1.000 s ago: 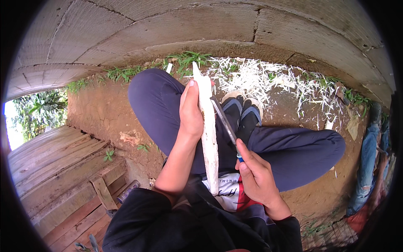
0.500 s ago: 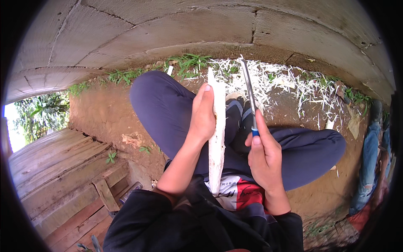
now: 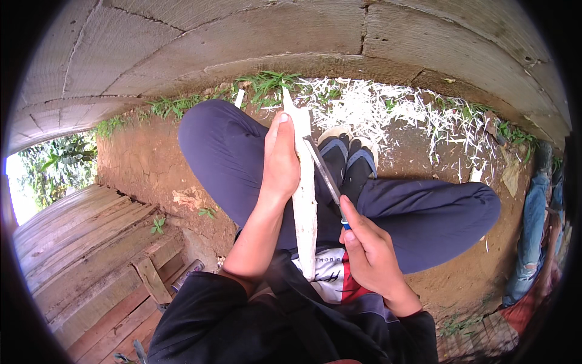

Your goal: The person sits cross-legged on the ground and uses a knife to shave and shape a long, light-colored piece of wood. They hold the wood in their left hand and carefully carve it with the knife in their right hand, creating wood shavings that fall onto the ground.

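Note:
My left hand (image 3: 282,161) is closed around the upper part of a long whitish piece of wood (image 3: 305,209). The wood stands lengthwise before me, its lower end against my shirt and its upper end narrowed to a point. In my right hand (image 3: 370,249) is a knife (image 3: 325,170) with a long narrow blade and a blue handle, mostly covered by my fingers. The index finger lies stretched along the knife. The blade slants up to the left, and its tip meets the right side of the wood near my left hand.
White shavings (image 3: 364,106) lie heaped on the dirt beyond my sandalled feet (image 3: 348,155). A block wall (image 3: 285,36) rises behind them, with grass at its foot. Wooden planks (image 3: 91,242) stand at left. A person's jeans (image 3: 527,236) show at far right.
The knife has come down and left from above the shavings to the side of the wood. My left hand and the wood have shifted slightly left.

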`<state>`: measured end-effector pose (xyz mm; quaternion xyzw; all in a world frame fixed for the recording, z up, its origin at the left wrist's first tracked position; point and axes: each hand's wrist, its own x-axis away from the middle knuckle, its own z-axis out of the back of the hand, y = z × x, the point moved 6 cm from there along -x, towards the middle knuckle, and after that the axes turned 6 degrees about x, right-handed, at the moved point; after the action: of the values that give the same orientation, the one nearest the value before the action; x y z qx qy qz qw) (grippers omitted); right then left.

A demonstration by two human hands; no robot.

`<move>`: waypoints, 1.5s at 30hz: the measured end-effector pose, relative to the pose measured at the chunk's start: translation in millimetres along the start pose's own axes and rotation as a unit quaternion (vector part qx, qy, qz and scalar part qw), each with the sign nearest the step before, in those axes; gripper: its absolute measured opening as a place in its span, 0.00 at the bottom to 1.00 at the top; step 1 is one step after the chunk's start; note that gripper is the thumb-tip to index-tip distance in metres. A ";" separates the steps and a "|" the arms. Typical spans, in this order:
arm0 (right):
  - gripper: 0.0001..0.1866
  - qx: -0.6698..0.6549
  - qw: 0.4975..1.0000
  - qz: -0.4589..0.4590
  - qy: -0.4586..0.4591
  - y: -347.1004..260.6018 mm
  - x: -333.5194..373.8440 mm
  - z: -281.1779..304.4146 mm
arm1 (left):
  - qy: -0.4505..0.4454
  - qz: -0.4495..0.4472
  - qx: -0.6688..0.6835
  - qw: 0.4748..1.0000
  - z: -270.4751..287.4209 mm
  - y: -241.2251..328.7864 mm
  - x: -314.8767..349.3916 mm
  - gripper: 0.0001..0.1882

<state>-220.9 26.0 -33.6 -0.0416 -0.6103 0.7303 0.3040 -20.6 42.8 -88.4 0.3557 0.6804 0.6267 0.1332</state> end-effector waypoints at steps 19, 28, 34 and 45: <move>0.26 -0.095 0.974 -0.044 0.199 19.7 -16.3 49.4 | -0.018 0.067 0.028 0.997 -10.6 -14.5 5.9 0.23; 0.24 -0.099 0.995 0.004 0.016 15.8 9.7 4.6 | 0.000 0.070 0.061 0.996 -9.2 -9.7 0.3 0.23; 0.24 -0.114 0.993 0.005 0.021 14.1 13.0 4.5 | -0.007 0.059 0.064 0.996 -10.6 -6.8 -0.3 0.23; 0.24 -0.053 0.994 0.045 0.089 16.4 -13.8 3.5 | -0.067 0.095 0.029 0.993 -19.8 -25.8 6.1 0.19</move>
<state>-217.7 14.9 -52.1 -0.1502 -0.6160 0.7032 0.3217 -45.5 32.8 -107.7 0.4630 0.6511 0.5916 0.1081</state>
